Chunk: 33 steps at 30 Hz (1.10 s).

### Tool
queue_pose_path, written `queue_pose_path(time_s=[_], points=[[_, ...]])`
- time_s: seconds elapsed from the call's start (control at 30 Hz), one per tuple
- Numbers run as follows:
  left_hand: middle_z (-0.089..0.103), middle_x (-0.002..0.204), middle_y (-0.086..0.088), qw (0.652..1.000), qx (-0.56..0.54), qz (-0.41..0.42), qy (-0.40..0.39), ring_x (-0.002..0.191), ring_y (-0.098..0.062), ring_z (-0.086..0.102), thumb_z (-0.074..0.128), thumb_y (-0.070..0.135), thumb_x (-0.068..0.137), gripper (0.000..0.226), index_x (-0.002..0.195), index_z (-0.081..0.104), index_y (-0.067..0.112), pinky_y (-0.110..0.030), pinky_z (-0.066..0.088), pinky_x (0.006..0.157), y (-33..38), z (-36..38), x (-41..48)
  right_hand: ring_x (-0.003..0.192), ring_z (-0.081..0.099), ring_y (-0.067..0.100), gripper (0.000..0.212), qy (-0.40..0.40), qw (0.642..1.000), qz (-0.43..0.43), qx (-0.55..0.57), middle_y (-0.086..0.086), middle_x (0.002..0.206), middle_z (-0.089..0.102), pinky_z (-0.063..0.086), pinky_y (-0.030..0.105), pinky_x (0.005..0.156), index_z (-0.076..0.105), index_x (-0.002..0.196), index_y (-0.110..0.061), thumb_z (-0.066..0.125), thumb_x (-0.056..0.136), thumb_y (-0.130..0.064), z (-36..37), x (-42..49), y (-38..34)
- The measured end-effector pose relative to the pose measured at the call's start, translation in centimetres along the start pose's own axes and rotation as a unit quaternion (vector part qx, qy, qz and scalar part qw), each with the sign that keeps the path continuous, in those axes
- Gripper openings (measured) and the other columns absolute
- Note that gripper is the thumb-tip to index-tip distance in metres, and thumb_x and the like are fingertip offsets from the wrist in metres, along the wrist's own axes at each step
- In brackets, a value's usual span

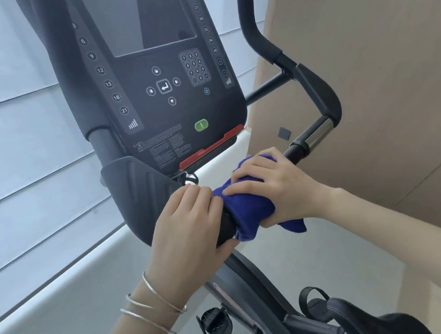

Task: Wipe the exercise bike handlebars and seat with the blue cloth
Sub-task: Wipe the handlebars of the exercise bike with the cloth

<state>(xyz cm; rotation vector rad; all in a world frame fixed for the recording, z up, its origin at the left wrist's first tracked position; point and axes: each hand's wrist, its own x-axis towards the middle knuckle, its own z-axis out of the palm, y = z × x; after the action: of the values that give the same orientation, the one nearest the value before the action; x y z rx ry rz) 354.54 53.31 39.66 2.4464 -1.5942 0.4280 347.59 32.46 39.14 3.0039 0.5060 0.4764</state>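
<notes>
The right hand (pixel 271 188) clasps the cloth (pixel 248 208) round the bar (pixel 309 139) below the console (pixel 162 89), the left hand (pixel 185 229) gripping the bar beside it; a loose wrap could slide without scrubbing, or knuckles might press console buttons.

The blue cloth (pixel 249 205) and right hand (pixel 276 187) hide the handlebar (pixel 298 151) beneath them. The bottom edge cuts off the seat (pixel 395 326) — the warning print (pixel 166 147) on the console (pixel 165 112) is too small to read.

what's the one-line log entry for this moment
stage: wiping handlebar | right hand: grips blue cloth wrapped on handlebar | left hand: grips handlebar beside blue cloth | seat: untouched
</notes>
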Motion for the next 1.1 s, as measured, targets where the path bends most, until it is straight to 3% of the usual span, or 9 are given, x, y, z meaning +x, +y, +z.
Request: queue_pose_path(time_s=[0.17,0.33,0.47,0.67,0.83,1.0,1.1], points=[[0.061,0.075,-0.002,1.000,0.005,-0.008,-0.029,0.074,-0.026,0.059,0.069,0.043,0.060,0.035,0.074,0.061,0.012,-0.033,0.053,0.080,0.3,-0.7,0.1,0.100,0.060,0.025,0.053,0.050,0.998,0.026,-0.016,0.003,0.110,0.065,0.042,0.049,0.088,0.065,0.112,-0.021,0.071,0.062,-0.035,0.6,-0.5,0.3],[0.063,0.080,-0.002,0.999,0.008,-0.009,-0.034,0.077,-0.026,0.059,0.067,0.046,0.063,0.038,0.080,0.063,0.012,-0.034,0.051,0.083,0.3,-0.8,-0.1,0.108,0.054,0.026,0.061,0.013,0.999,-0.021,-0.024,0.004,0.118,0.061,0.040,0.048,0.091,0.048,0.123,-0.027,0.068,0.066,-0.037,0.8,-1.1,1.3],[0.063,0.085,-0.001,0.998,0.023,-0.012,-0.053,0.084,-0.025,0.059,0.064,0.052,0.068,0.042,0.085,0.062,0.013,-0.037,0.050,0.086,0.3,-1.0,0.0,0.110,0.048,0.030,0.072,0.038,0.997,0.063,-0.020,0.011,0.120,0.060,0.040,0.048,0.088,0.046,0.123,-0.024,0.081,0.060,-0.026,0.1,-2.9,4.0],[0.065,0.085,0.000,0.997,0.058,-0.031,-0.043,0.086,-0.026,0.060,0.059,0.054,0.069,0.043,0.087,0.065,0.016,-0.039,0.048,0.089,1.1,-0.5,0.2,0.113,0.042,0.030,0.054,0.129,0.985,0.096,-0.059,0.017,0.119,0.061,0.039,0.052,0.089,0.061,0.119,-0.014,0.077,0.068,-0.015,1.5,-4.6,2.1],[0.062,0.106,0.002,0.995,0.071,-0.036,-0.052,0.101,-0.025,0.056,0.058,0.062,0.075,0.058,0.113,0.055,0.019,-0.042,0.032,0.107,3.2,0.7,0.8,0.113,0.040,0.028,0.044,0.160,0.977,0.122,-0.065,0.016,0.117,0.062,0.041,0.050,0.086,0.065,0.116,-0.015,0.072,0.072,-0.017,1.3,-7.1,-0.2],[0.056,0.116,0.001,0.999,0.037,-0.030,-0.020,0.102,-0.023,0.052,0.054,0.051,0.086,0.049,0.123,0.043,0.020,-0.034,0.043,0.089,4.9,1.4,2.2,0.107,0.044,0.024,0.036,0.165,0.968,0.181,-0.048,0.012,0.108,0.063,0.039,0.042,0.084,0.069,0.108,-0.017,0.071,0.072,-0.018,0.6,-10.1,-1.2],[0.054,0.122,-0.001,0.999,0.022,-0.019,-0.014,0.107,-0.024,0.051,0.054,0.046,0.087,0.051,0.128,0.041,0.019,-0.035,0.045,0.089,6.1,1.8,2.5,0.098,0.052,0.026,0.043,0.175,0.958,0.227,-0.019,0.012,0.102,0.064,0.037,0.036,0.081,0.054,0.108,-0.018,0.071,0.070,-0.017,1.0,-11.7,-1.7]])
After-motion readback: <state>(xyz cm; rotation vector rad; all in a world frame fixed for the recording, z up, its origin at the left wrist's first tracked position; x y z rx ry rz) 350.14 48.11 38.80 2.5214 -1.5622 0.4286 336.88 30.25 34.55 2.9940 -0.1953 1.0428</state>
